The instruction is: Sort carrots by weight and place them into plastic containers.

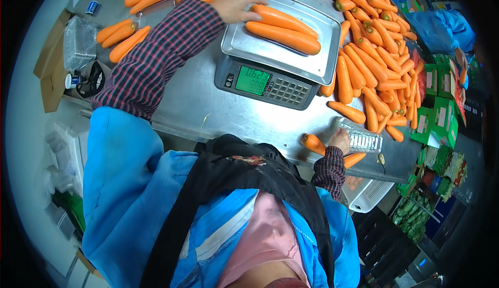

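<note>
Two carrots [286,38] lie side by side on the steel pan [237,46] of a digital weighing scale [269,87]. My left hand [237,6] reaches over the pan's far left corner. Its thumb and fingers are at the left end of the upper carrot, and I cannot tell whether they grip it. Low on the right, my right hand [340,140] holds a clear plastic tray [362,139] by its left end. A loose carrot [314,143] lies just left of that hand, and another carrot [354,160] lies below it, at the table edge.
A large heap of carrots [374,62] covers the right of the steel table [187,104]. Packed carrots [121,36] and stacked clear trays [80,42] sit at left. A white crate [366,194] stands below the table. Beyond the heap is another person's blue sleeve [440,28].
</note>
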`<state>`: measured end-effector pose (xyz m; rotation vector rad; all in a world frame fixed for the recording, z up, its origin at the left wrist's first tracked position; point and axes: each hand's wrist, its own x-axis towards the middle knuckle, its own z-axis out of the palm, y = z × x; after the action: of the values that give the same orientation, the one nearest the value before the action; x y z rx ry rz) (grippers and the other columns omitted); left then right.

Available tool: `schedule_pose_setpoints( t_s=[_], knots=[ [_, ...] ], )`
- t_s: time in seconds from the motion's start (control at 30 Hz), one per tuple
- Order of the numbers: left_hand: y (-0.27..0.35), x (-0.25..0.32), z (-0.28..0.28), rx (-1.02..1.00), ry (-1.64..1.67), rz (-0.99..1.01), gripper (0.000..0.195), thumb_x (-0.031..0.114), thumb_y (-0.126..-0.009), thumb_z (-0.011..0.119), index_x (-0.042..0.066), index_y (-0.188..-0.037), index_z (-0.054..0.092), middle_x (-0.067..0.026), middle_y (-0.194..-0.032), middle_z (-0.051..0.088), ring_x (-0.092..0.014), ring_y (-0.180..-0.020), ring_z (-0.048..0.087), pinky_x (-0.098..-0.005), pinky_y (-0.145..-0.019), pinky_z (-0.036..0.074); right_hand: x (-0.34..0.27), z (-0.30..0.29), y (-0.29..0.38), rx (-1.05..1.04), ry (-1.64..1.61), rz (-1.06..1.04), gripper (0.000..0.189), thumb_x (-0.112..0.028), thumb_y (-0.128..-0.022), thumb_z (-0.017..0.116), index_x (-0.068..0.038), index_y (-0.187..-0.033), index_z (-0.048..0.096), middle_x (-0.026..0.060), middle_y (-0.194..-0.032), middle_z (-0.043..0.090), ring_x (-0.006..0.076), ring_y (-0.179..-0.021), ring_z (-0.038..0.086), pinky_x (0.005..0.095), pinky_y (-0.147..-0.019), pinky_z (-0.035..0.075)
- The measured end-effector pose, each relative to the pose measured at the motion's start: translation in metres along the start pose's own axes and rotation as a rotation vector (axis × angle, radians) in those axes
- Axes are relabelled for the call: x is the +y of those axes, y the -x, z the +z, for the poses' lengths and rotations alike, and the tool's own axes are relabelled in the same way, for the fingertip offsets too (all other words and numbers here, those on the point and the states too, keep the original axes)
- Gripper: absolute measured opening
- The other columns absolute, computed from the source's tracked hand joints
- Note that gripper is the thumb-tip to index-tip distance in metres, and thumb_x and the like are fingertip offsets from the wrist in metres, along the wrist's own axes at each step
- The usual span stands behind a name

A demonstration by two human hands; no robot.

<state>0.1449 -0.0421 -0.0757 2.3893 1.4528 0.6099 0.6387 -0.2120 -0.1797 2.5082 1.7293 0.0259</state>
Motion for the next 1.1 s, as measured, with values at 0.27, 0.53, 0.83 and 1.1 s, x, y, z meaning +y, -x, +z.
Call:
schedule_pose_setpoints(
  t_s=[0.27, 0.53, 0.83, 1.1],
  knots=[
    [-0.041, 0.036, 0.032, -0.308, -0.329, 0.087, 0.095, 0.037, -0.054, 0.085, 0.019, -0.136, 0.041, -0.0116, -0.115, 0.057, -0.031, -0.108, 0.054, -0.0404, -0.097, 0.041, 0.019, 0.0, -0.017, 0.142, 0.131, 0.019, 0.028, -0.03, -0.083, 0.058, -0.005, -0.092, 0.064, 0.0167, -0.094, 0.06, 0.0325, -0.087, 0.061, 0.0437, -0.074, 0.049],
    [-0.054, 0.049, 0.016, -0.512, -0.233, 0.017, 0.102, 0.024, -0.052, 0.079, 0.017, -0.141, 0.031, -0.0213, -0.111, 0.054, -0.036, -0.099, 0.057, -0.0417, -0.085, 0.047, 0.035, 0.016, -0.025, 0.012, 0.144, -0.017, 0.029, -0.033, -0.072, 0.067, -0.005, -0.078, 0.064, 0.0147, -0.088, 0.064, 0.0313, -0.086, 0.062, 0.0423, -0.074, 0.051],
    [-0.022, -0.037, -0.08, -0.245, -0.004, 0.068, 0.098, 0.026, -0.05, 0.081, 0.014, -0.137, 0.037, -0.0179, -0.101, 0.057, -0.034, -0.097, 0.055, -0.0435, -0.085, 0.046, 0.033, -0.055, -0.023, 0.219, 0.098, 0.14, 0.018, -0.026, -0.07, 0.073, -0.01, -0.073, 0.063, 0.0081, -0.073, 0.063, 0.0299, -0.067, 0.061, 0.0425, -0.059, 0.048],
    [0.036, -0.29, -0.171, 0.045, -0.468, -0.408, 0.098, 0.037, -0.056, 0.078, 0.015, -0.14, 0.033, -0.0188, -0.123, 0.054, -0.035, -0.111, 0.053, -0.0417, -0.095, 0.043, -0.149, -0.157, 0.007, 0.505, -0.412, -0.478, 0.015, -0.005, -0.065, 0.074, -0.008, -0.073, 0.061, 0.0087, -0.067, 0.056, 0.0265, -0.064, 0.057, 0.0364, -0.058, 0.045]
  ],
)
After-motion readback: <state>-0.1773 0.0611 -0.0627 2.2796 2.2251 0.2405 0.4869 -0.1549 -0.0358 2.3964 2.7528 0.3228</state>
